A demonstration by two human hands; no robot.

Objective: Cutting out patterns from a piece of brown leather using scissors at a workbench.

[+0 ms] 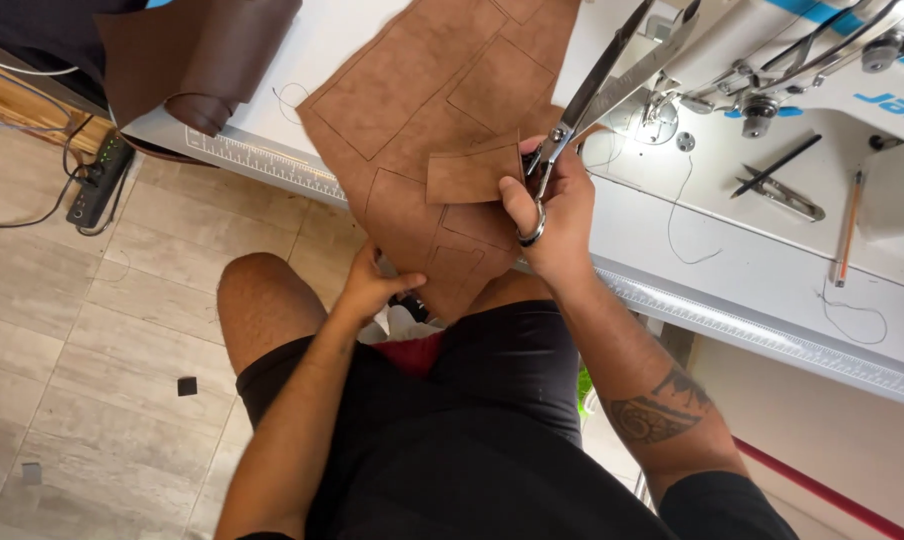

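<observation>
Right hand point(557, 215) is wrapped through the handles of a big pair of steel scissors point(612, 75), thumb in one ring, fingers curled tight through the other, blades pointing up and away and standing apart. Just at the pivot, a small cut rectangle of tan leather point(472, 175) juts out to the left, seemingly pinned under that same thumb against the scissors. Left hand point(372, 285) sits lower, pinching the bottom edge of the large brown leather sheet point(422, 90), thumb on top, fingers tucked beneath.

That sheet hangs off the front of the white sewing table point(732, 260) and runs down towards the person's lap, its surface marked with thin drawn outlines of pattern pieces. The small piece lies across the sheet's middle.

Out from there: a sewing machine point(822, 60) stands at the top right, thread snips point(782, 195) and a pencil point(849, 225) lying on the table beside it. A ruler strip point(272, 165) runs along the table edge. At the top left a roll of dark brown leather point(197, 55) droops over the corner, and a power strip point(97, 180) lies on the tiled floor point(102, 350).
</observation>
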